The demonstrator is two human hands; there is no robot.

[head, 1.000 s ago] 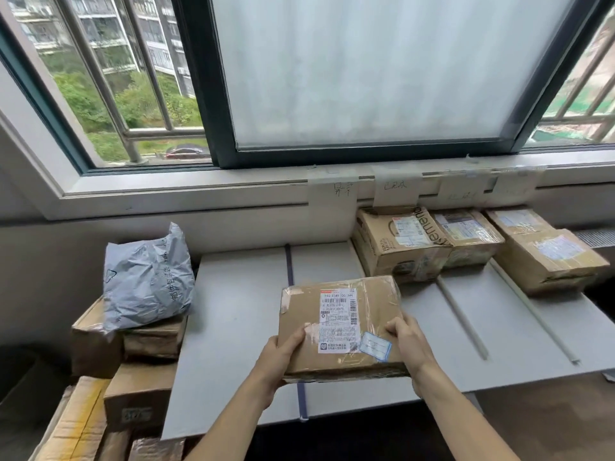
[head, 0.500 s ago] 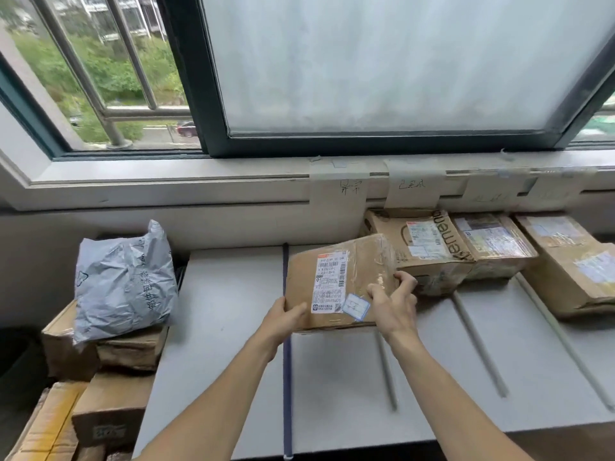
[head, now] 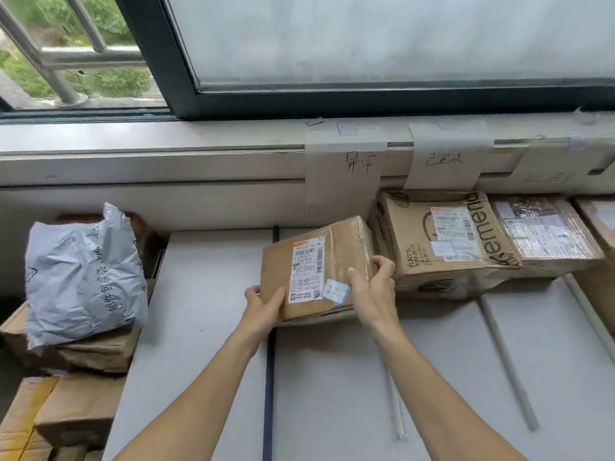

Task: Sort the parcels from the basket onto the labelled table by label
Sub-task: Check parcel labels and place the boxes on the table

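Both hands [head: 263, 304] [head: 372, 294] grip the parcel [head: 316, 267] over the table [head: 206, 327].

I see bare table [head: 206, 327] left of the dark strip [head: 269, 377] and along the near edge, room to pass. The printed box [head: 442, 247] blocks the right, just beside the parcel [head: 316, 271]; the wall [head: 199, 207] closes the back; stacked cartons [head: 86, 354] and a grey bag [head: 83, 277] line the left.

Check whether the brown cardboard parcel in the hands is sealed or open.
Sealed: clear tape wraps the brown cardboard parcel; underside hidden.
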